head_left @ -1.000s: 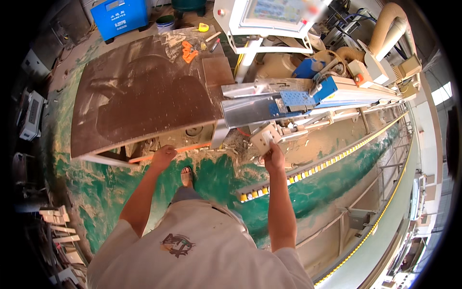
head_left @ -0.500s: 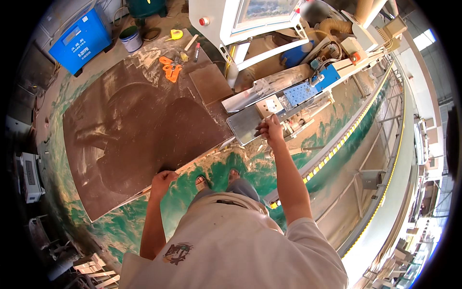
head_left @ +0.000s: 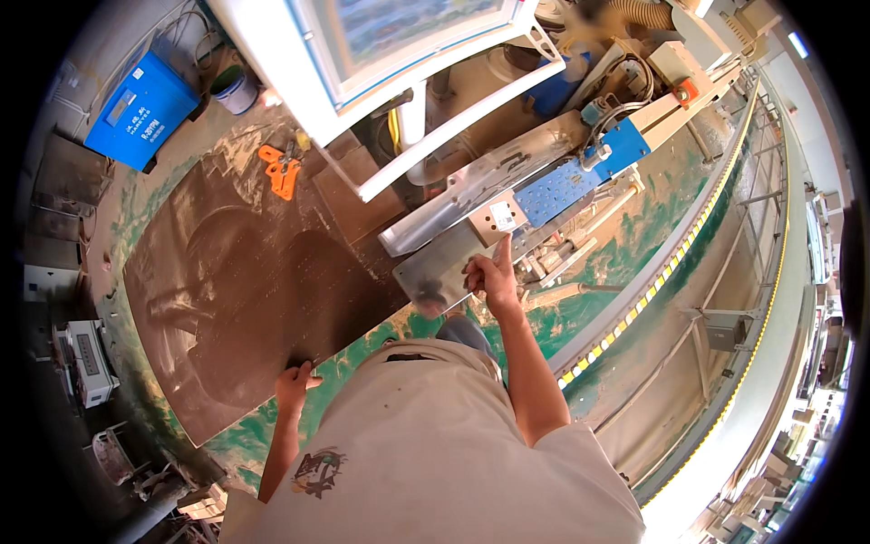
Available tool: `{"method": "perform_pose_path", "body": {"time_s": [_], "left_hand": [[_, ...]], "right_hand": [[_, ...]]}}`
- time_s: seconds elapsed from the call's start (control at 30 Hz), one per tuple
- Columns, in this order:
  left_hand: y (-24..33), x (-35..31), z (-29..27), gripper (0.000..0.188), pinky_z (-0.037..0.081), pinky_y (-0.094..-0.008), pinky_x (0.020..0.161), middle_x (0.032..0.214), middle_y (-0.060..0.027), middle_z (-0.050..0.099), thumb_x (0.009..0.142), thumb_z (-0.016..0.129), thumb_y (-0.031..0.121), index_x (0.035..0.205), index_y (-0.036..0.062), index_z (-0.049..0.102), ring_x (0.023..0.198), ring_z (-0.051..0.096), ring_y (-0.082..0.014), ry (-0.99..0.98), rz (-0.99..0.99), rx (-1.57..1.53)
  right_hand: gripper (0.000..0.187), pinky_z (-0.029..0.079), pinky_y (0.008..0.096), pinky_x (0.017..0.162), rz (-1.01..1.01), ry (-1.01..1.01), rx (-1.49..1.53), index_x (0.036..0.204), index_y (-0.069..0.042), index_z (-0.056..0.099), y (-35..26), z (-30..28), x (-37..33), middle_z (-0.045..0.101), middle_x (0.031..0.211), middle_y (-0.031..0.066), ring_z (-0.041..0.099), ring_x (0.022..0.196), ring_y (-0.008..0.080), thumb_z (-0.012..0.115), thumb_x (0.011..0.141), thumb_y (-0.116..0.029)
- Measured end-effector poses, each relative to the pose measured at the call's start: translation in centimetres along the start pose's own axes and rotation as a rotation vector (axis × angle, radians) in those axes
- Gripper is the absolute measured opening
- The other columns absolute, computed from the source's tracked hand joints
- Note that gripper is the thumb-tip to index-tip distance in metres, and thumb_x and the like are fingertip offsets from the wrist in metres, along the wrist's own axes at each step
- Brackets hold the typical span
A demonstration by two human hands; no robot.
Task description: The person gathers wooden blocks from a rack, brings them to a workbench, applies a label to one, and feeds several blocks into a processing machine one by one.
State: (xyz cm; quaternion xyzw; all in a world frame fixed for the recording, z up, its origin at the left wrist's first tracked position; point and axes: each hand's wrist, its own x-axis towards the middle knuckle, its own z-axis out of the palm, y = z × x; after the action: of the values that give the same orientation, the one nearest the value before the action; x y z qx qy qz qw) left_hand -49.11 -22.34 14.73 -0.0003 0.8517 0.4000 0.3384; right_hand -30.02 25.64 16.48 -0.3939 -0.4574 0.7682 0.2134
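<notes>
My right hand [head_left: 494, 279] is above the grey metal plate of a machine. Its index finger stretches toward a small beige control box [head_left: 492, 218] with dark round spots and a white label; the fingertip is at the box's near edge, and I cannot tell if it presses. The other fingers are bent, with nothing visible in them. By the near edge of a large dark brown board [head_left: 245, 299], my left hand [head_left: 294, 385] rests with thumb and fingers apart. A blue perforated plate [head_left: 555, 195] lies just past the box.
A white-framed screen [head_left: 399, 45] overhangs the board's far right. Orange clamps [head_left: 281, 172] lie on the board's far part. Back left stand a blue cabinet [head_left: 143, 111] and a bucket [head_left: 234, 91]. To the right runs a long rail with yellow markings [head_left: 666, 258]. Dust covers the green floor.
The view has shifted, and the screen looms larger, covering the yellow tape measure and the marker. My right index finger has straightened toward the control box. My left hand stays by the board's edge.
</notes>
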Motion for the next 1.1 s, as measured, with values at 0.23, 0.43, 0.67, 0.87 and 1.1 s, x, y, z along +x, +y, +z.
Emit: {"method": "perform_pose_path", "body": {"time_s": [0.23,0.43,0.67,0.87,1.1], "left_hand": [[-0.3,0.0,1.3,0.053,0.044,-0.0303,0.055,0.076,-0.0147,0.078,0.101,0.071,0.039,0.063,0.0051,0.055,0.073,0.077,-0.0189,0.113,0.005,0.078],[-1.1,-0.3,1.4,0.050,0.051,-0.0310,0.066,0.087,-0.0169,0.079,0.103,0.069,0.042,0.069,0.0071,0.057,0.092,0.080,-0.0280,0.143,-0.084,0.044],[2.2,-1.4,2.1,0.047,0.058,-0.0363,0.081,0.097,-0.0182,0.079,0.102,0.068,0.045,0.091,-0.0007,0.064,0.099,0.079,-0.0286,0.118,-0.166,-0.046],[-0.5,-0.8,0.8,0.051,0.055,-0.0319,0.073,0.080,-0.0089,0.073,0.103,0.065,0.044,0.085,-0.0025,0.071,0.087,0.076,-0.0219,0.123,-0.116,-0.004],[-3.2,-1.7,1.4,0.046,0.055,-0.0348,0.074,0.084,-0.0126,0.078,0.106,0.060,0.038,0.090,-0.0021,0.077,0.076,0.072,-0.0211,0.143,0.158,0.195]], "right_hand": [[0.022,0.047,0.0278,0.044,0.021,-0.002,-0.039,0.124,-0.009,0.045,-6.2,-8.6,6.3,0.069,0.081,0.0115,0.063,0.052,0.0171,0.051,0.103,-0.010],[0.023,0.048,0.0293,0.046,-0.016,-0.017,0.030,0.127,-0.008,0.047,-8.7,-15.4,10.6,0.067,0.080,0.0103,0.064,0.055,0.0193,0.045,0.104,-0.007],[0.027,0.039,0.0282,0.043,0.005,0.126,0.014,0.128,-0.005,0.049,-12.6,-19.2,13.4,0.063,0.072,0.0084,0.056,0.050,0.0147,0.044,0.102,-0.005],[0.046,0.035,0.0261,0.043,-0.114,0.346,0.108,0.148,0.001,0.052,-10.3,-15.2,7.2,0.064,0.075,0.0066,0.048,0.049,0.0112,0.053,0.104,-0.012],[0.037,0.038,0.0267,0.046,-0.012,0.470,0.058,0.136,0.003,0.063,-0.6,-13.6,-7.5,0.066,0.075,0.0060,0.052,0.051,0.0123,0.058,0.105,-0.016]]}}
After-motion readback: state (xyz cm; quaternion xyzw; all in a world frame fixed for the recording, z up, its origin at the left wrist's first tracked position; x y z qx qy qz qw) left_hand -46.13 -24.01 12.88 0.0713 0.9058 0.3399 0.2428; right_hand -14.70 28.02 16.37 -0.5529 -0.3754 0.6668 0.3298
